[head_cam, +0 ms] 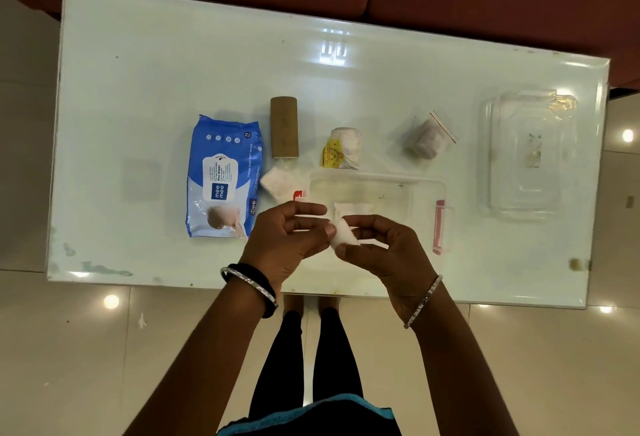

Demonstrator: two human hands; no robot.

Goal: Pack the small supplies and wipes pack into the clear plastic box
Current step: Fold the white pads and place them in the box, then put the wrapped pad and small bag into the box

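My left hand (289,234) and my right hand (384,245) together pinch a small white pad (341,236) over the near left part of the clear plastic box (426,186). Another white pad (353,208) lies inside the box. To the left lies the blue wipes pack (223,175). A small bag of white pads (277,181) rests between the pack and the box. Behind the box are a brown roll (284,127), a white bandage roll with a yellow label (343,148), and a bagged pale roll (427,139).
The box's clear lid (526,155) lies at the right end of the white glass table (173,64). A pink latch (439,226) hangs on the box's right side. A dark red sofa stands behind the table. My legs are below the near edge.
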